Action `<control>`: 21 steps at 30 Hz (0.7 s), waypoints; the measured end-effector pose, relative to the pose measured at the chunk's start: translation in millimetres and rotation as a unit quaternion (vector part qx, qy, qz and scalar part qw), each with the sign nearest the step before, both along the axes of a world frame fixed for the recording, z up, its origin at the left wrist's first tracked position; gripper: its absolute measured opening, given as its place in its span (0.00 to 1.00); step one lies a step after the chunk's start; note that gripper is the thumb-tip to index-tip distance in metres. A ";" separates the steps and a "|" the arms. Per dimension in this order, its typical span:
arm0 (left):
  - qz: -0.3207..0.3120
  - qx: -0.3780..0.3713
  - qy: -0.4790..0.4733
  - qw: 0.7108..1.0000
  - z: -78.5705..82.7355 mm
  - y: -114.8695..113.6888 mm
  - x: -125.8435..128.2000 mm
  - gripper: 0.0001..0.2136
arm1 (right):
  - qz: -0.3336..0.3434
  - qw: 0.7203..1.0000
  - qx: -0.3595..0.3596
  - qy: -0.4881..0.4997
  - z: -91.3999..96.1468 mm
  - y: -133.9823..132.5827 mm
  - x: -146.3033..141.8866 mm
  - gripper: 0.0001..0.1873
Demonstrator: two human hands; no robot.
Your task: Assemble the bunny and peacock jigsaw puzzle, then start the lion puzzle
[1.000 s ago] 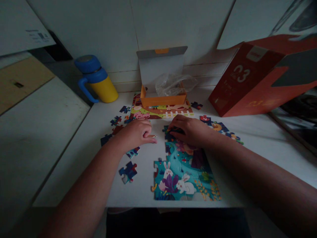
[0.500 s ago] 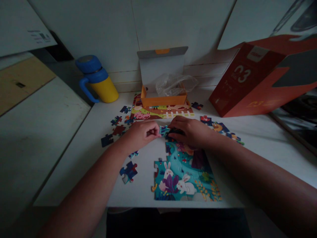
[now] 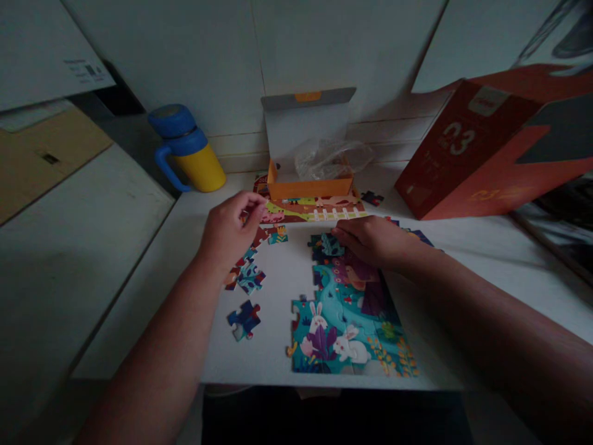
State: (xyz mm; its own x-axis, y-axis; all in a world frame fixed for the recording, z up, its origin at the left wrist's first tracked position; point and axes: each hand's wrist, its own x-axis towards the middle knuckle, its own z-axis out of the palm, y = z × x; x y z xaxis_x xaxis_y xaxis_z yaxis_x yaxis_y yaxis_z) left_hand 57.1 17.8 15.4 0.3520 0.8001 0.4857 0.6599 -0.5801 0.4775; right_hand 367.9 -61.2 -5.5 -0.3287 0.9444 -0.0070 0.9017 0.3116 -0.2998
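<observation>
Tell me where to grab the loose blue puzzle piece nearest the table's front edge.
Best pinch the loose blue puzzle piece across its body between the knobs, coming straight down from above. It lies flat on the table, apart from other pieces, so its edges are free; the left hand is nearer.

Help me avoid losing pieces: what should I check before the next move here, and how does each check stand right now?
1. The right hand steadies the assembled puzzle: ok, it rests on the far edge.
2. The left hand holds a piece: cannot tell, its fingers curl above the loose pieces.
3. The loose pieces lie on the table: ok for those in view.
4. The assembled puzzle lies fully on the table: ok, though close to the front edge.
5. The mug stands upright, apart from the pieces: ok.
6. Light to read the pictures: not ok, the scene is dim.
</observation>
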 end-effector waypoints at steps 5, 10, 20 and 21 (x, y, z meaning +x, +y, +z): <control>0.102 -0.034 0.028 0.994 1.0 19.4 -21.7 0.07 | -0.001 0.999 -0.024 -0.043 3.9 -0.3 2.5 0.26; -0.082 -0.044 0.111 0.989 -13.9 20.0 -18.5 0.11 | 0.006 0.998 -0.039 -0.049 2.2 0.6 3.9 0.26; -0.140 -0.056 0.187 0.971 -36.0 21.2 -12.6 0.16 | 0.003 0.995 -0.048 -0.086 6.5 0.5 -0.4 0.26; -0.135 -0.059 0.191 0.971 -36.2 22.4 -13.8 0.15 | 0.002 0.995 -0.046 -0.090 6.6 0.6 -0.8 0.26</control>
State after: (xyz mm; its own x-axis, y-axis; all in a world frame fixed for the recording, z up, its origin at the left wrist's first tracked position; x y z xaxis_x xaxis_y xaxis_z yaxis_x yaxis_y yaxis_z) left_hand 43.3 40.2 -20.7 0.6923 0.6960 0.1905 0.6334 -0.7126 0.3015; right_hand 367.2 -60.6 1.0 -0.3181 0.9358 -0.1523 0.9422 0.2941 -0.1607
